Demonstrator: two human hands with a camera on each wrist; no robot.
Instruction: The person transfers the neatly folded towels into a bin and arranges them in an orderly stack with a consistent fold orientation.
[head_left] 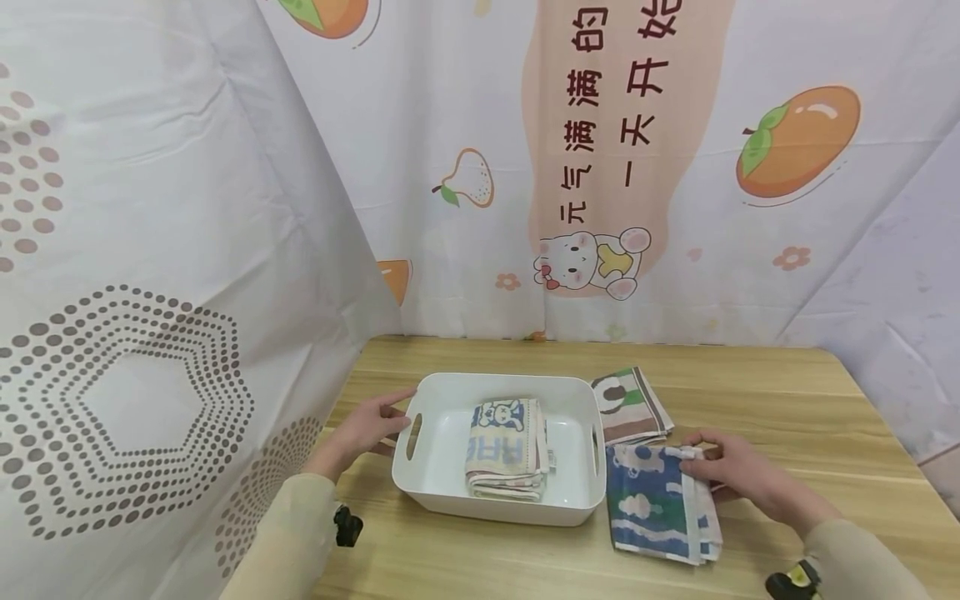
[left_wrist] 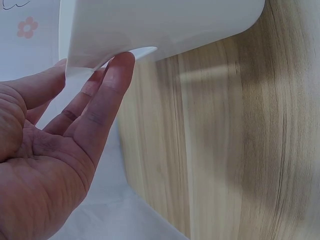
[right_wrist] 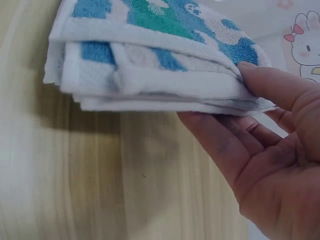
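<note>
My left hand (head_left: 367, 427) grips the left end of a white plastic bin (head_left: 498, 507), thumb at the rim and fingers at the handle hole, as the left wrist view shows close up. Inside the bin lies a folded towel (head_left: 498, 446) with a bear picture in blue and cream. To the right of the bin, my right hand (head_left: 738, 475) pinches the edge of a folded blue, green and white towel (head_left: 652, 508). In the right wrist view its thumb presses on top of the towel's layers (right_wrist: 165, 75) and its fingers are underneath.
Behind the blue towel another folded towel (head_left: 630, 404), brown, white and green, lies beside the bin. Everything stands on a wood-grain table (head_left: 780, 392). Printed white curtains (head_left: 450, 250) hang along the table's back and left sides.
</note>
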